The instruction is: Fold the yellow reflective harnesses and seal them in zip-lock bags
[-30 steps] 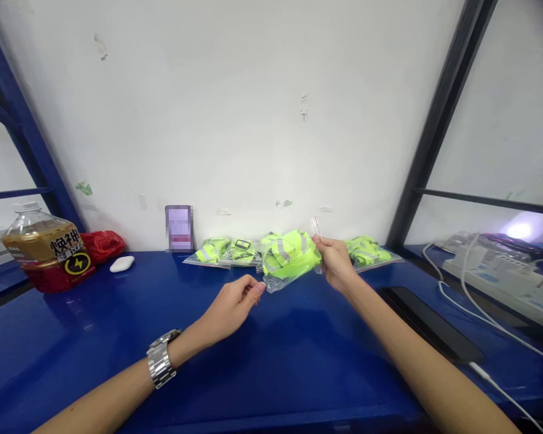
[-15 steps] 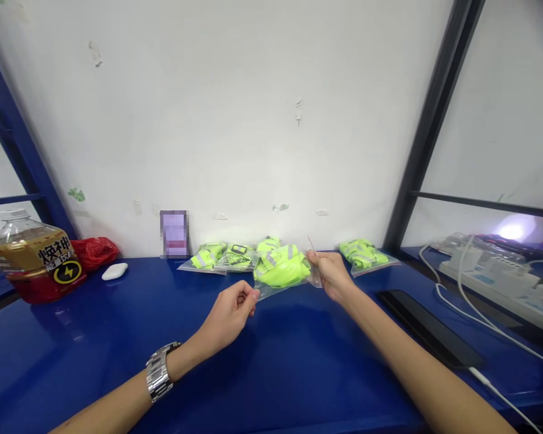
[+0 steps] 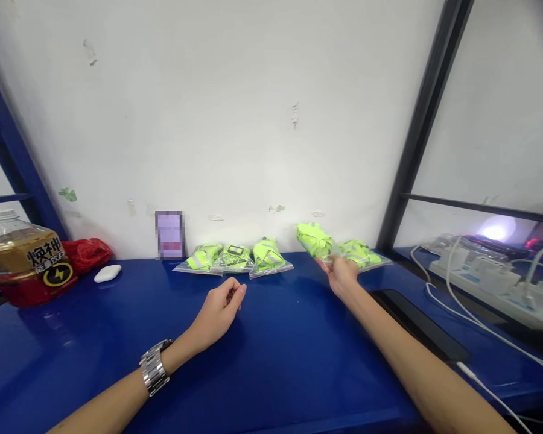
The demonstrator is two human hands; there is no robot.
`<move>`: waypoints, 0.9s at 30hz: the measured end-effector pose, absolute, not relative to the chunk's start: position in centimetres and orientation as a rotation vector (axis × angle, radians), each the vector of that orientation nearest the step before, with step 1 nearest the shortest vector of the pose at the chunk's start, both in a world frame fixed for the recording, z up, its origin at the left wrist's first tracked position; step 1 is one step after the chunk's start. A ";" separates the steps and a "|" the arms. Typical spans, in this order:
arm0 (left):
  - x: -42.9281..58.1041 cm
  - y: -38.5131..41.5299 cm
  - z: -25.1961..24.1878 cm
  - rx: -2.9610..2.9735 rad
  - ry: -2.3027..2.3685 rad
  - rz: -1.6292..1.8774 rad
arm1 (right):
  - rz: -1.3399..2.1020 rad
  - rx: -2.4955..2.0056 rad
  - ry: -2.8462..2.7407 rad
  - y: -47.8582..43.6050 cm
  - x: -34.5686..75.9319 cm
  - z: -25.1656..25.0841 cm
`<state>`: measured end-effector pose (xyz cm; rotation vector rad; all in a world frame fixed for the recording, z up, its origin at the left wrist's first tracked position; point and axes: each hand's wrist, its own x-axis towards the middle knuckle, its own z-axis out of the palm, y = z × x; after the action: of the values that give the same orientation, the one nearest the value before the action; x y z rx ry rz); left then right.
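Over the blue bench (image 3: pixel 271 337), right hand (image 3: pixel 341 275) grips a bagged vest (image 3: pixel 314 239) beside another (image 3: pixel 359 253), left hand (image 3: pixel 217 311) curled empty.

Bright, even light on the white wall (image 3: pixel 235 108), we note, with a hot glare spot (image 3: pixel 495 230) off right and soft sheen on the blue counter (image 3: pixel 271 367). Shadows faint. Wide-angle distortion bends the dark upright (image 3: pixel 423 120) near the edge.
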<state>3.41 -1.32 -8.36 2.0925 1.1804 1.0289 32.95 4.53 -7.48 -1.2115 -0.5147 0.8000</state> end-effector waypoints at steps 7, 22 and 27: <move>3.9 -2.0 -8.2 2.262 1.190 0.853 | 0.981 -1.405 -0.940 3.8 31.1 -8.4; 3.9 -2.3 -8.2 2.422 1.088 0.799 | -0.591 -2.339 -1.640 3.2 39.8 -8.3; 3.8 -2.3 -8.2 2.434 1.072 0.802 | -0.553 -2.299 -1.406 3.4 40.2 -8.8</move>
<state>3.78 -2.29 -8.19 2.4342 1.0720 0.8022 40.20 3.39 -8.79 -2.2988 -1.4061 -0.5534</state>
